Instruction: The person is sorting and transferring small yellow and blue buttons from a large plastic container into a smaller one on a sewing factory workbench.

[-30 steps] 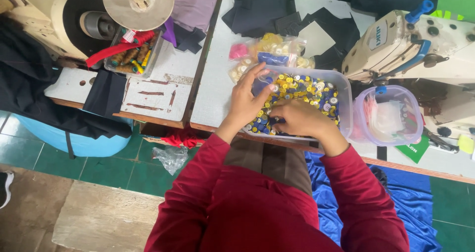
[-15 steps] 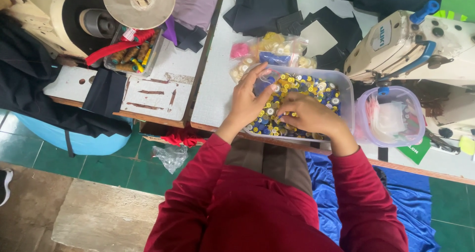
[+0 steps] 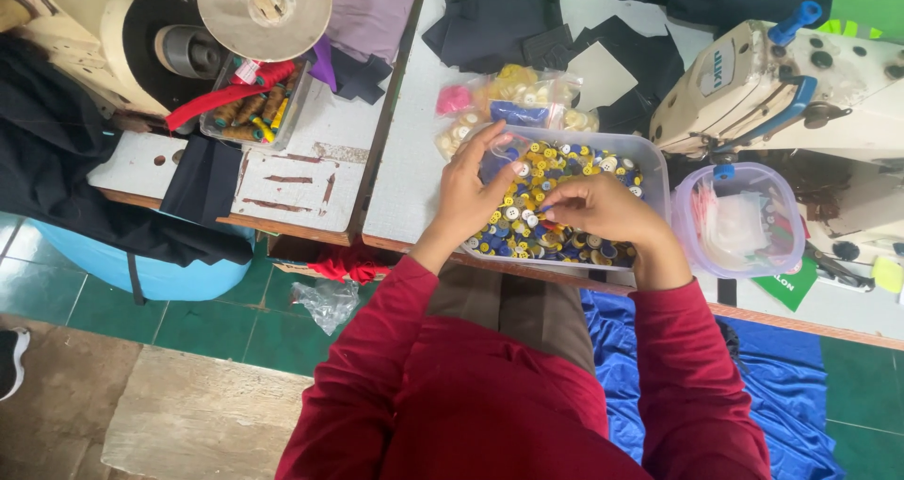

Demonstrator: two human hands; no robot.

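Note:
A clear plastic tub (image 3: 650,164) full of yellow, blue and white buttons (image 3: 565,164) sits at the near edge of a white table (image 3: 414,141). My left hand (image 3: 476,193) rests over the tub's left side, fingers spread above the buttons. My right hand (image 3: 603,207) lies in the tub with its fingertips pinched together at the buttons in the middle; whether a button is between them is too small to tell. Both arms wear red sleeves.
A round clear container (image 3: 739,218) of small items stands right of the tub, beside a cream sewing machine (image 3: 782,84). Bags of buttons (image 3: 508,94) and dark fabric pieces (image 3: 508,18) lie behind. A tray of thread spools (image 3: 250,113) and another machine (image 3: 122,28) sit left. Blue cloth (image 3: 782,405) drapes below.
My right hand has shifted slightly right and deeper into the tub. My left hand has stayed over the tub's left side with its fingers spread a little more.

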